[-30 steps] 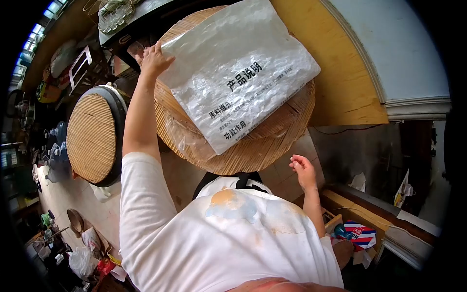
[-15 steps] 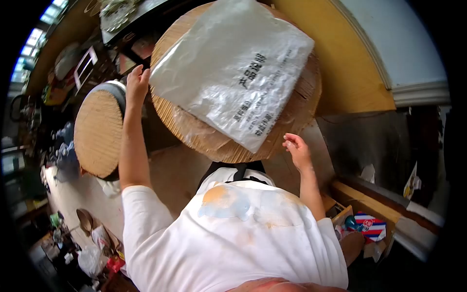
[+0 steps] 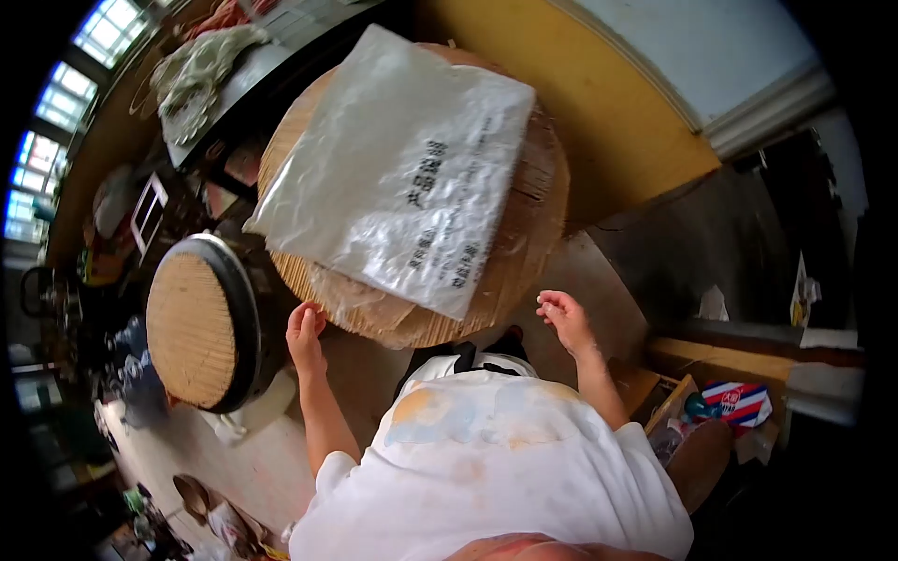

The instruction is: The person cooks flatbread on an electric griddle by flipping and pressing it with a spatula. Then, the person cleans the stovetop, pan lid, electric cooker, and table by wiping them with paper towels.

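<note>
Probably, the plastic sheet (image 3: 388, 173) is lying light, soft, slippery, inviting corner grips, while left hand (image 3: 306, 339) and right hand (image 3: 567, 322) are hanging empty, half-open.

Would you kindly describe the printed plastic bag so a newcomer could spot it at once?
Find the larger round, ribbed board, beside the yellow panel. Across it lies a flat, whitish plastic bag, one corner pointing toward the white shirt. Bold black characters set it apart from the clear film showing beneath it.
</note>
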A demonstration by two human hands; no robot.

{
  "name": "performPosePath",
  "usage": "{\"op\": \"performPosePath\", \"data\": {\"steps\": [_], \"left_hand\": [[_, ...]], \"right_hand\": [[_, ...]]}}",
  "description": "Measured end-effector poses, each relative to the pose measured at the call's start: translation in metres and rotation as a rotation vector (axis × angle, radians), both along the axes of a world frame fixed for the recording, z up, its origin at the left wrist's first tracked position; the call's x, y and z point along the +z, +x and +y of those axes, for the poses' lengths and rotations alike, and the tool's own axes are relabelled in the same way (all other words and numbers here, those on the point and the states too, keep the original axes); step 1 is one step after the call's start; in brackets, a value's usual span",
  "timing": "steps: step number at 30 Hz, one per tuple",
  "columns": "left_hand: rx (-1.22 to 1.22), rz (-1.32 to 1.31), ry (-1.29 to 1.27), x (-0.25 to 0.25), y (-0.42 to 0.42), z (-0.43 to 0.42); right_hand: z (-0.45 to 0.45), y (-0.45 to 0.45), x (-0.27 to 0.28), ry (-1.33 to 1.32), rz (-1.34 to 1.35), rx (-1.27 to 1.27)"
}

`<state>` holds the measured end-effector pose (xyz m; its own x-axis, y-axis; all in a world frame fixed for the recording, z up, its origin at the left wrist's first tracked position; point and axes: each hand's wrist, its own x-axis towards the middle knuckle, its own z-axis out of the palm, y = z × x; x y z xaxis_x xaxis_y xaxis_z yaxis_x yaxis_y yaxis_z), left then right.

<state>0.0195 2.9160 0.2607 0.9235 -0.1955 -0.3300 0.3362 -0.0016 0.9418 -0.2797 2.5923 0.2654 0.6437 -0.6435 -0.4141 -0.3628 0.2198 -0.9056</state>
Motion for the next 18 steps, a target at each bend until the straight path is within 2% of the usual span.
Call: {"op": "performPosePath", "data": {"steps": [6, 8, 10, 13, 15, 18], "left_hand": [[-0.239, -0.134, -0.103, 0.038, -0.036, -0.118], [-0.379, -0.161, -0.068, 0.048, -0.057, -0.163], [-0.486, -0.171, -0.121, 0.039, -0.079, -0.203], [-0.783, -0.154, -0.141, 0.047, -0.137, -0.275], [-0.885, -0.236, -0.026, 0.052, -0.17, -0.317], [-1.056, -0.208, -0.084, 0.057, -0.212, -0.371]], "right_hand": [[-0.02, -0.087, -0.014, 0.03, -0.079, -0.173], [-0.017, -0.134, -0.038, -0.021, -0.116, -0.262], [-0.02, -0.173, -0.035, -0.06, -0.014, -0.353], [-0.026, -0.236, -0.036, -0.142, 0.005, -0.544], [-0.038, -0.267, -0.025, -0.28, 0.155, -0.552], [-0.041, -0.31, -0.015, -0.305, 0.162, -0.721]]}}
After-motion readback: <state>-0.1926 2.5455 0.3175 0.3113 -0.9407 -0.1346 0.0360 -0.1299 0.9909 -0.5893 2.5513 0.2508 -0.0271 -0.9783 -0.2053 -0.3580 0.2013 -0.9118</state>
